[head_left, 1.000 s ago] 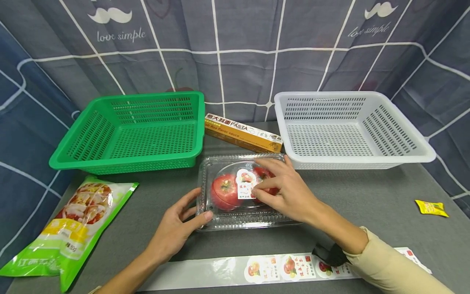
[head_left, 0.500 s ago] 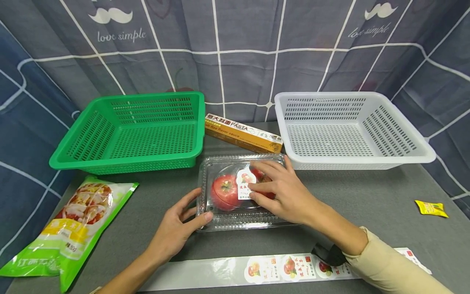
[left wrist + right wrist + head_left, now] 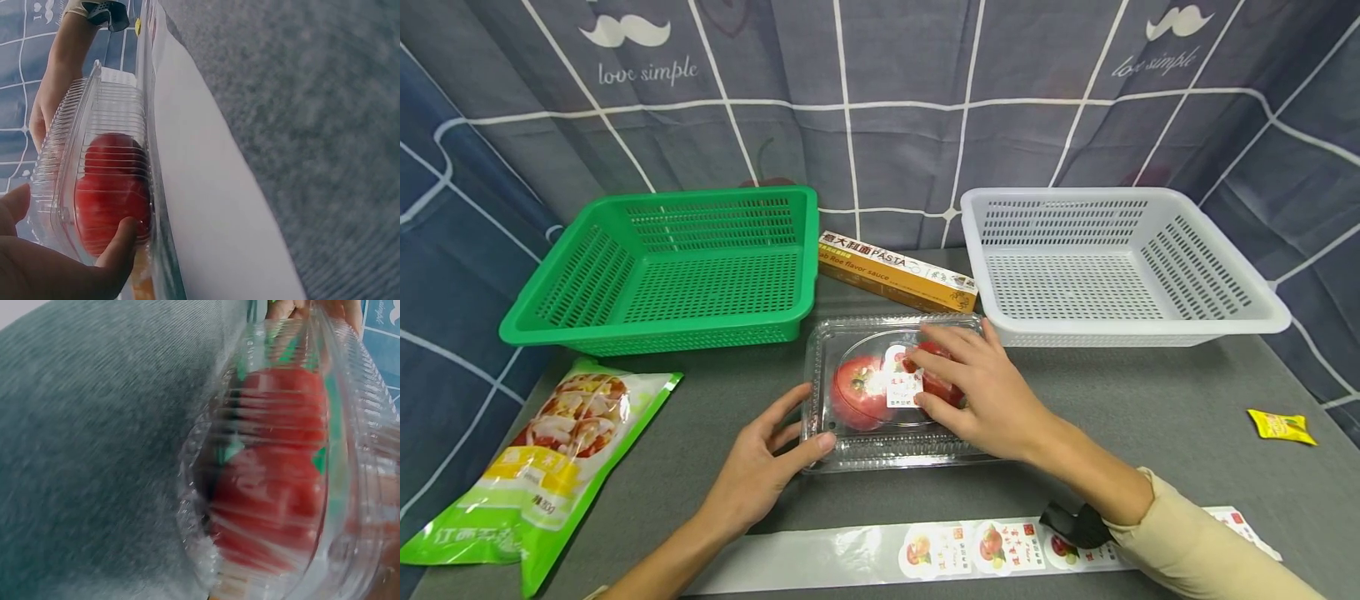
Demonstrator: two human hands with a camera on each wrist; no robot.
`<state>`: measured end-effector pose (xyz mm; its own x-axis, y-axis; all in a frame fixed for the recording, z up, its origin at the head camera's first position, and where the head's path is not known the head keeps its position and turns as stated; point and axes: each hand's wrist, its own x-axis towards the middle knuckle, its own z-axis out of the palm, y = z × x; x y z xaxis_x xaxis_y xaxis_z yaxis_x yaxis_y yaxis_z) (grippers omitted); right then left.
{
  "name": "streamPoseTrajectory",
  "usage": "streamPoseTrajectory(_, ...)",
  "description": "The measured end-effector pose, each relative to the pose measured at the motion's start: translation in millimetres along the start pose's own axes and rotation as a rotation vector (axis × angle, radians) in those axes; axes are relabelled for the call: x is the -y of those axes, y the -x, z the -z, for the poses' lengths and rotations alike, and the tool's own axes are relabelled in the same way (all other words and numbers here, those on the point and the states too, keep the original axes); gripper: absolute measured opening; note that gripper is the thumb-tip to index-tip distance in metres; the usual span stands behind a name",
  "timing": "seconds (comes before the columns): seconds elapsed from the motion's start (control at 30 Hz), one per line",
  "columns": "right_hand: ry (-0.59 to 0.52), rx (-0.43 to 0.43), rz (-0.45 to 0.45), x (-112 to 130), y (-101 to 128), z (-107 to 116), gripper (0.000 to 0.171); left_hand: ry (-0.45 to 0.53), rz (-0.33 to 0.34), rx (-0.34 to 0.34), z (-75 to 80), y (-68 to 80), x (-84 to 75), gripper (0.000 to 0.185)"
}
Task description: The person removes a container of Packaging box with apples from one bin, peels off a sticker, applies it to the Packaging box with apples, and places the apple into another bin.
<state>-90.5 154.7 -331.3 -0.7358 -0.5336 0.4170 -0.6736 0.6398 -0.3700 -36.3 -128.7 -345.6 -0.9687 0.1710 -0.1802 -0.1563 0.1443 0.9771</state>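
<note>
A clear plastic clamshell box (image 3: 880, 442) with red tomatoes (image 3: 857, 392) lies in the middle of the grey table. My left hand (image 3: 760, 467) steadies its front left corner, thumb on the front edge and straight fingers along the left side. My right hand (image 3: 977, 392) lies flat on the lid, fingertips pressing a white fruit sticker (image 3: 901, 385). The left wrist view shows my thumb (image 3: 119, 250) against the box wall (image 3: 100, 125), beside a tomato (image 3: 112, 187). The right wrist view looks through the ribbed box (image 3: 350, 394) at the tomatoes (image 3: 275, 487).
A green basket (image 3: 677, 267) stands at the back left, a white basket (image 3: 1105, 267) at the back right, and a pasta box (image 3: 895, 271) between them. A green snack bag (image 3: 550, 450) lies left, a yellow sachet (image 3: 1281, 425) right. A sticker strip (image 3: 925, 550) runs along the front edge.
My right hand's fingertips have slid slightly left and up over the sticker on the lid. The left hand and the box have not moved.
</note>
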Motion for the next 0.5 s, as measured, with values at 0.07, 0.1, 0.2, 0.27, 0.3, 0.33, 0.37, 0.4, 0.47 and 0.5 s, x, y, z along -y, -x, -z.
streamPoseTrajectory(0.07,0.066,0.060,-0.007,1.5,-0.9,0.6,0.043,-0.002,0.002,-0.003,0.0,0.0,-0.2,0.070)
streamPoseTrajectory(0.1,0.092,0.085,-0.012,2.0,-1.4,0.7,0.043,-0.001,0.004,-0.005,0.0,0.1,-0.2,0.070)
streamPoseTrajectory(0.2,0.153,0.146,-0.030,4.3,-3.2,1.6,0.041,0.006,0.010,-0.003,0.3,0.2,-0.7,0.070)
streamPoseTrajectory(0.27,0.188,0.194,-0.054,6.3,-4.8,2.1,0.043,0.001,0.011,-0.003,0.7,0.1,-1.3,0.070)
streamPoseTrajectory(0.3,0.202,0.219,-0.072,7.8,-5.8,2.5,0.043,-0.001,0.011,-0.002,0.9,0.0,-1.7,0.070)
streamPoseTrajectory(0.33,0.217,0.241,-0.089,9.4,-6.9,2.9,0.044,-0.007,0.011,-0.001,1.0,-0.2,-2.2,0.070)
streamPoseTrajectory(0.37,0.230,0.262,-0.106,10.8,-8.0,2.9,0.045,-0.014,0.013,-0.001,1.1,-0.5,-2.7,0.071)
streamPoseTrajectory(0.4,0.238,0.284,-0.127,12.4,-9.1,3.2,0.047,-0.020,0.013,-0.001,1.1,-0.7,-3.2,0.071)
streamPoseTrajectory(0.47,0.247,0.312,-0.159,14.9,-11.2,3.3,0.048,-0.028,0.012,0.000,1.1,-0.9,-3.9,0.071)
streamPoseTrajectory(0.5,0.249,0.319,-0.168,15.8,-12.2,3.2,0.049,-0.027,0.014,0.000,1.1,-0.9,-4.1,0.071)
